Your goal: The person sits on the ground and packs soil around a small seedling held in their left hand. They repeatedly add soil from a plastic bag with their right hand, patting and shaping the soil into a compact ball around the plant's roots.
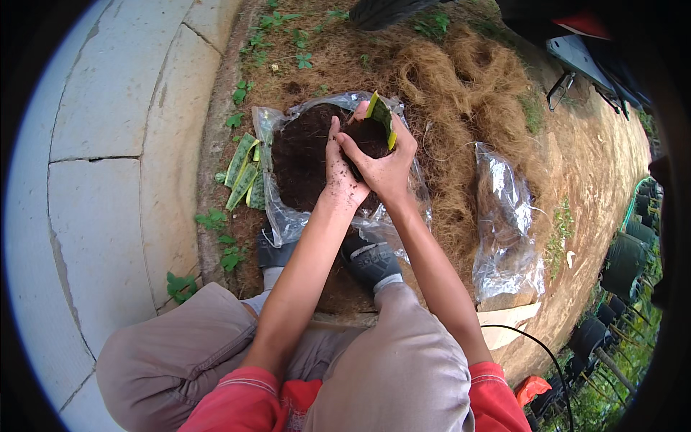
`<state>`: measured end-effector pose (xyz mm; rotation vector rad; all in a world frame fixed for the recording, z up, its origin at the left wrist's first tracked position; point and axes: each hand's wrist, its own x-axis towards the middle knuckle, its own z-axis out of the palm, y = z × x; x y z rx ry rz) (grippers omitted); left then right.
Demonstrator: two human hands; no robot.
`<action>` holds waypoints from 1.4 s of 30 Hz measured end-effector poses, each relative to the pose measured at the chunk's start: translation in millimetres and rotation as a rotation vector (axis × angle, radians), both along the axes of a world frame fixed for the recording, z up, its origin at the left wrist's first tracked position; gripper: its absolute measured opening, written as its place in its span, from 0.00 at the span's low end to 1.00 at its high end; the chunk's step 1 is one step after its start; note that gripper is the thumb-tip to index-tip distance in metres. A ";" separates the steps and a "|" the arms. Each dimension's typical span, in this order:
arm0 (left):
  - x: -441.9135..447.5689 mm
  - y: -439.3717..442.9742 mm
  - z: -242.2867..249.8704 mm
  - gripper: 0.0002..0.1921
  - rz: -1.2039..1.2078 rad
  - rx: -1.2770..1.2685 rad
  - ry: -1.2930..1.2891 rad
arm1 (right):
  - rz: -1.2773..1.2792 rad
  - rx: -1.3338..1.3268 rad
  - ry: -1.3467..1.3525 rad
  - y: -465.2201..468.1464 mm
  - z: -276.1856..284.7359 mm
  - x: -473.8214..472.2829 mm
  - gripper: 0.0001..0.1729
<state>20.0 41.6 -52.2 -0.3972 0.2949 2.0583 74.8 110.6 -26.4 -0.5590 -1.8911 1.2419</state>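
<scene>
My left hand (343, 167) and my right hand (391, 162) are cupped together around a clump of dark soil (368, 136). A cut snake plant leaf piece (381, 117) with yellow edges stands upright in the soil, against the fingers of my right hand. Whether a pot or wrapping encloses the soil is hidden by my hands. Beneath them, more dark soil (299, 156) lies in an opened clear plastic bag (291, 224). Several cut leaf pieces (242, 173) rest on the ground just left of the bag. Soil crumbs stick to my left palm and wrist.
Loose brown coconut fibre (448, 102) spreads to the right of the soil bag. A clear plastic bag holding fibre (502, 216) lies farther right. Stone paving (97, 124) borders the left side. A tire (386, 12) is at the top, and dark plant pots (626, 264) line the right edge.
</scene>
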 end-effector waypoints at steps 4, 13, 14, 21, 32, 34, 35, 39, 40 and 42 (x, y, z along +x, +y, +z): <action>6.8 2.6 -3.4 0.29 0.028 -0.049 0.255 | -0.072 0.105 0.009 -2.7 -7.4 1.7 0.18; 10.5 3.6 12.7 0.22 -0.037 -0.149 0.194 | -0.131 -0.028 0.024 -5.2 -13.4 7.4 0.19; 12.1 4.5 12.1 0.23 -0.043 -0.172 0.168 | -0.129 -0.043 -0.006 -4.5 -13.2 10.2 0.19; 3.7 7.6 5.0 0.30 -0.020 -0.114 0.247 | -0.189 -0.481 0.074 4.6 -9.0 9.7 0.16; -26.5 -14.2 -22.2 0.27 0.021 -0.345 0.138 | -0.212 -0.523 0.008 9.1 -10.6 9.5 0.16; -27.7 -13.3 -18.5 0.27 0.052 -0.430 0.409 | -0.222 -0.528 0.005 5.0 -14.7 8.7 0.17; -27.2 -12.3 -15.4 0.27 0.080 -0.475 0.530 | -0.203 -0.535 0.025 3.3 -16.4 8.5 0.16; -20.5 -8.2 1.9 0.28 0.150 -0.596 0.603 | -0.180 -0.537 0.002 -2.0 -18.0 7.9 0.15; -18.3 -7.4 6.2 0.29 0.154 -0.619 0.574 | -0.178 -0.531 -0.014 -3.4 -17.1 7.3 0.15; -16.6 -3.9 13.1 0.32 0.086 -0.424 0.457 | -0.162 -0.476 -0.007 -7.1 -14.2 4.6 0.16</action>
